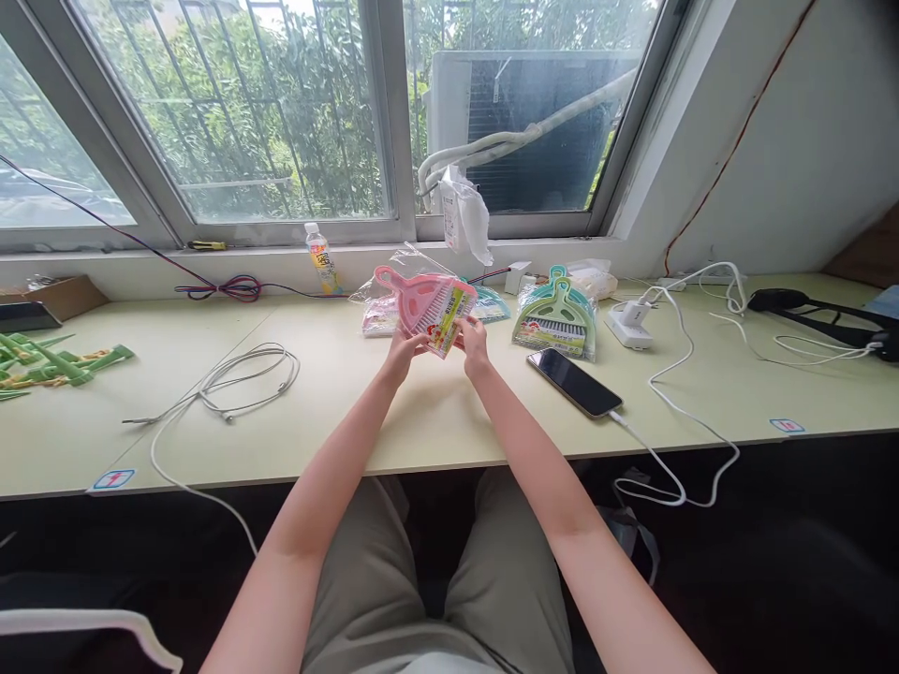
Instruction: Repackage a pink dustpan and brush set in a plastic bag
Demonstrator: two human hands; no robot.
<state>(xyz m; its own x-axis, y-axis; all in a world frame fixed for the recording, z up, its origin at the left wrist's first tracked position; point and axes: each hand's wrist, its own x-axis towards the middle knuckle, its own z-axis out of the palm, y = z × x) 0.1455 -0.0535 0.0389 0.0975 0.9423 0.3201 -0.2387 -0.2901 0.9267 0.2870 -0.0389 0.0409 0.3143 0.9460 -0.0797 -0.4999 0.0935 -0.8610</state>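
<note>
Holding pink dustpan set above worktop, left fingers and right fingers part-closed on its lower edges. Green set lies right, near phone.

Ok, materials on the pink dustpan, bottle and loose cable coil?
Pink dustpan: probably molded plastic, smooth, evenly colored.
Bottle: likely clear plastic, glossy, yellow contents or label showing.
Cable coil: gray, thin; rubbery jacket or coated wire, can't tell.

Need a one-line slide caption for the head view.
Both hands hold a pink dustpan-and-brush set above a desk, left of packaged green sets.
</note>
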